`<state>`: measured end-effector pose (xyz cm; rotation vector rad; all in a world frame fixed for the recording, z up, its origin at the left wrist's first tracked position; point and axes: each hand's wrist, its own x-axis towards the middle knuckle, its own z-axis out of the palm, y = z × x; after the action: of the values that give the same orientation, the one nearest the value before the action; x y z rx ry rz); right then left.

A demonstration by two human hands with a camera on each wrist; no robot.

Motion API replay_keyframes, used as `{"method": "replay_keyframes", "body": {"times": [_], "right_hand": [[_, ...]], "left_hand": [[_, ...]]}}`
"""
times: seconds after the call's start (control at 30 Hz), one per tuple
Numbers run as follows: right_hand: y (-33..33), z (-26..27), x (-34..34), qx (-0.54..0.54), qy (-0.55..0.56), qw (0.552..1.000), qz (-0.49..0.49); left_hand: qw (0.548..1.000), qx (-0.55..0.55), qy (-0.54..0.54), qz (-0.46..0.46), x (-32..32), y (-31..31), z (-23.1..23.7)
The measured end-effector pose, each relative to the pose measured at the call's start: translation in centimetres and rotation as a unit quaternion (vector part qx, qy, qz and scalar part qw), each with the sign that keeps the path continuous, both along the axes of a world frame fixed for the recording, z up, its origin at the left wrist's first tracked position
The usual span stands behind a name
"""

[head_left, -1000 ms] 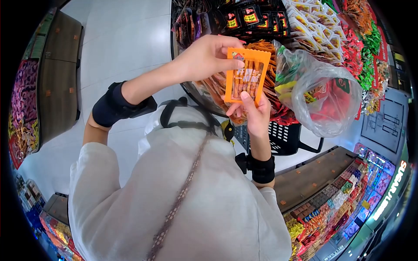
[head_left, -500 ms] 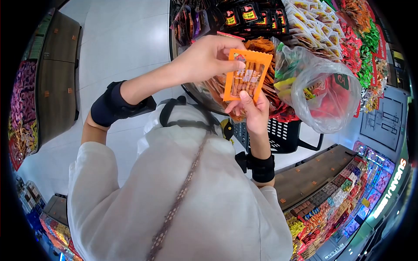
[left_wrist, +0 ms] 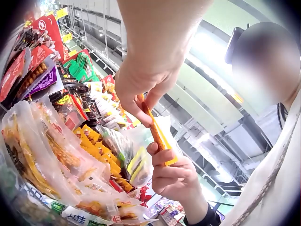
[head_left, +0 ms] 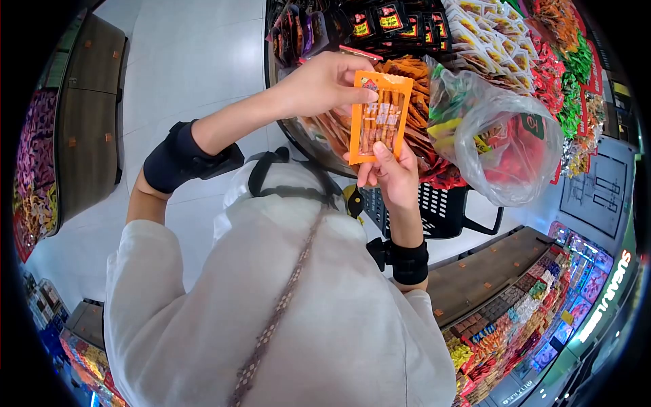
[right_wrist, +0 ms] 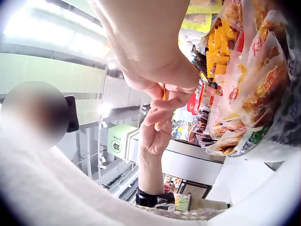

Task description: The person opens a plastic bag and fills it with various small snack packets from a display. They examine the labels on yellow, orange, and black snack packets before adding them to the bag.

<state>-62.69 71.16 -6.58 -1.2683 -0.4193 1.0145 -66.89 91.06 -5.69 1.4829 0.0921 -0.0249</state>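
Observation:
An orange packet (head_left: 381, 122) with a clear window showing stick-shaped pieces is held between both hands, its printed face visible in the head view. The left hand (head_left: 319, 88) pinches its upper left edge, thumb on the front. At the bottom edge the right hand (head_left: 399, 182) pinches it, thumb on the front and fingers partly behind. Seen edge-on in the left wrist view, the packet (left_wrist: 158, 132) runs between the left hand (left_wrist: 148, 80) above and the right hand (left_wrist: 176, 179) below. Fingers mostly cover it in the right wrist view.
Behind the hands, a display holds orange packets (head_left: 410, 70), black packets (head_left: 390, 20) and white packets (head_left: 485, 41). An open-mouthed clear plastic bag (head_left: 512, 152) is right of the hands. A black basket (head_left: 441, 214) stands below it. Wooden cabinets (head_left: 93, 102) are at the left.
The packet tilted slightly, then came back more upright and a little left in the head view. Both hands have kept their grip, with small shifts.

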Motion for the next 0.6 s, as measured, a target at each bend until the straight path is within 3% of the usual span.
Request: {"method": "replay_keyframes", "body": {"times": [0.27,0.4,0.47,0.6], "right_hand": [[-0.9,-0.4,0.2,-0.006,0.001,1.000,0.001],[-1.5,0.2,0.2,-0.017,-0.051,0.998,-0.013],[-2.1,0.3,0.2,-0.014,-0.067,0.997,-0.026],[-3.9,2.2,0.2,-0.032,-0.114,0.993,-0.006]], "left_hand": [[0.999,0.037,0.021,-0.011,0.3,-0.5,-0.2],[0.999,0.014,-0.042,0.001,0.1,-1.6,-0.1],[0.999,-0.020,-0.049,-0.008,-0.4,-2.0,0.6],[0.998,0.036,-0.029,-0.048,-1.3,-3.3,4.2]]}}
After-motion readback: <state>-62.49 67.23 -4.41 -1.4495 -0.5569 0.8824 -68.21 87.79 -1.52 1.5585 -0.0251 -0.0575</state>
